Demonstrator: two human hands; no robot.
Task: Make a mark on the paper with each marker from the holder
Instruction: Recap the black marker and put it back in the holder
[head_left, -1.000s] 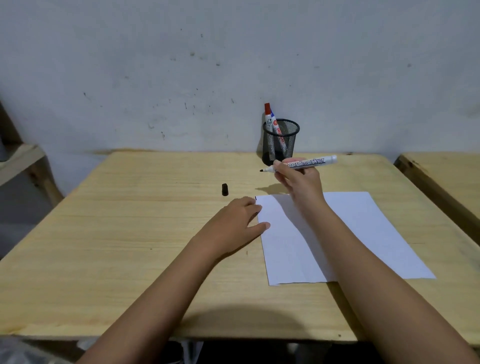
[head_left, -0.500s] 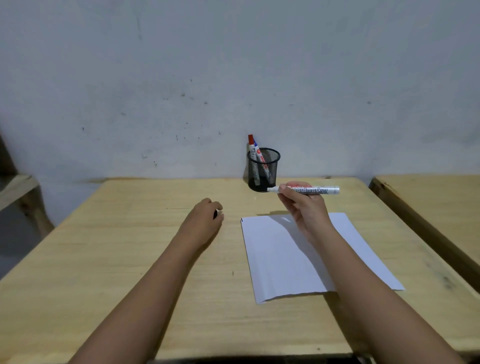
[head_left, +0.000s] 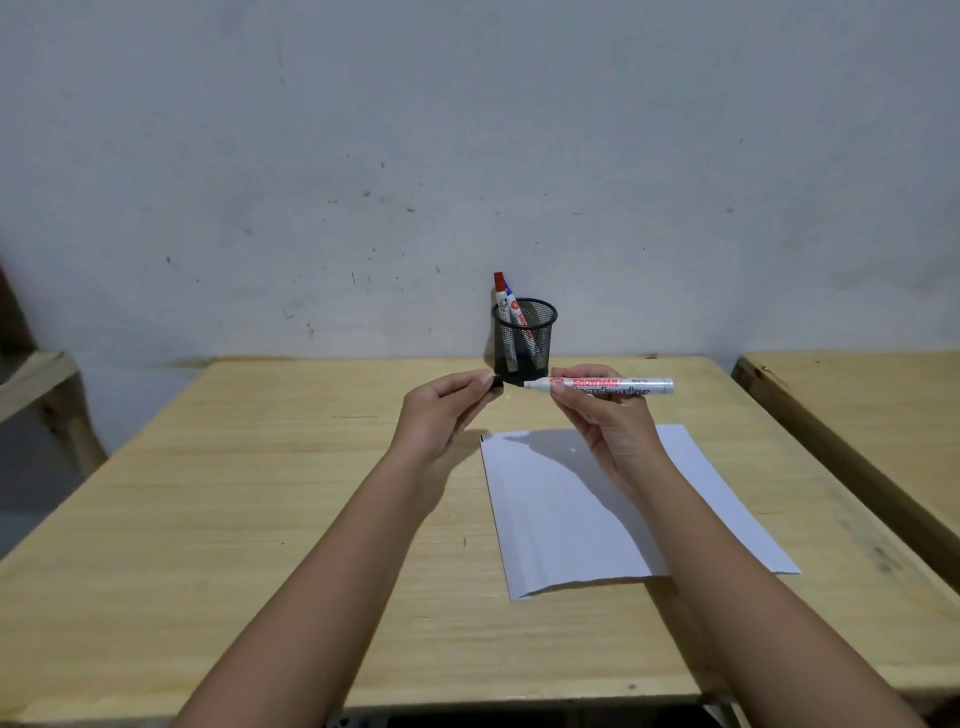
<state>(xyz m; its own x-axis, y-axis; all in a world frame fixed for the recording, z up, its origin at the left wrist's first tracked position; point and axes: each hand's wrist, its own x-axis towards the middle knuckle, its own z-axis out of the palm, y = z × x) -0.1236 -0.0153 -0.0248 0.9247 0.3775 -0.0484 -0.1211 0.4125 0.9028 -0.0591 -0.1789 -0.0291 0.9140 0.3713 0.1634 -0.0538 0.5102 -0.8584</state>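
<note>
Since half a second ago the left hand (head_left: 441, 410) has lifted off the table (head_left: 218, 519) with the small black cap (head_left: 497, 383), which a second ago lay loose on the wood, and now holds it level with the marker's tip. Nearest the camera, both forearms reach forward over the table's front edge, and the paper (head_left: 571, 519) lies flat beneath and just right of them, touched by neither hand; a small dark tick shows at its far left corner. Above the sheet's far edge the right hand (head_left: 608, 421) is closed around the white marker (head_left: 602, 385), pinching the barrel near its tip end so that the body sticks out level to the right and the tip points left. The left hand's fingers are clamped on the cap, which sits just beside the tip, with a narrow gap between them. The marker looks light, stiff and smooth-sided, so a pinch close to the tip seems the steadiest hold for pushing the cap on; the cap is tiny and would probably slip or roll if let go. Just behind the hands stands the black mesh holder (head_left: 524, 343) at the table's far edge, with the red marker (head_left: 500, 291) and blue marker (head_left: 511, 301) leaning in it, against the wall (head_left: 467, 130).
</note>
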